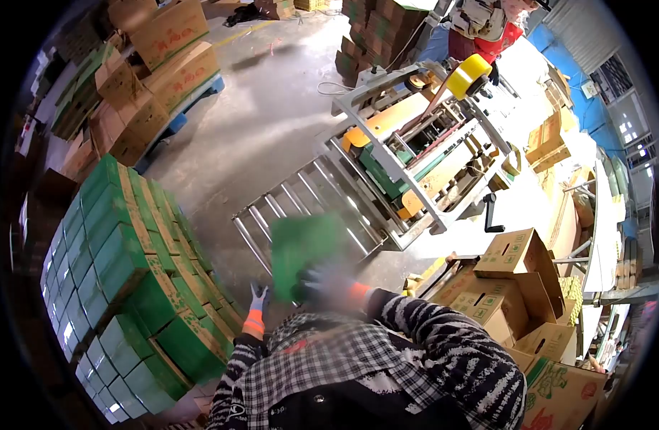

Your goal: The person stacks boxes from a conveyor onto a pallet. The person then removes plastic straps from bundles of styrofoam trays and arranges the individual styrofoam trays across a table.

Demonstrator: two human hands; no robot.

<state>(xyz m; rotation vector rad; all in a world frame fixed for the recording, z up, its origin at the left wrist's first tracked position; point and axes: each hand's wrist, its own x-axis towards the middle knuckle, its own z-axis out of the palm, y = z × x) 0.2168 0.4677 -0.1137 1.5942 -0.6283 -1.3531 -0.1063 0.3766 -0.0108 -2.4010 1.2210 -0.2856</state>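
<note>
Motion blur smears the right hand (321,284) at the lower right of the green box (301,247); its glove overlaps the box, but whether its fingers close on it I cannot tell. The left hand (259,294), gloved with an orange cuff, spreads its fingers just beside the box at 7 o'clock, nothing visible in its grasp. The box sits near centre, plain green, edges soft, over the roller conveyor (286,204). Red print on cartons (172,36) at 11 o'clock and green marks on cartons (491,304) at 4 o'clock are illegible.
</note>
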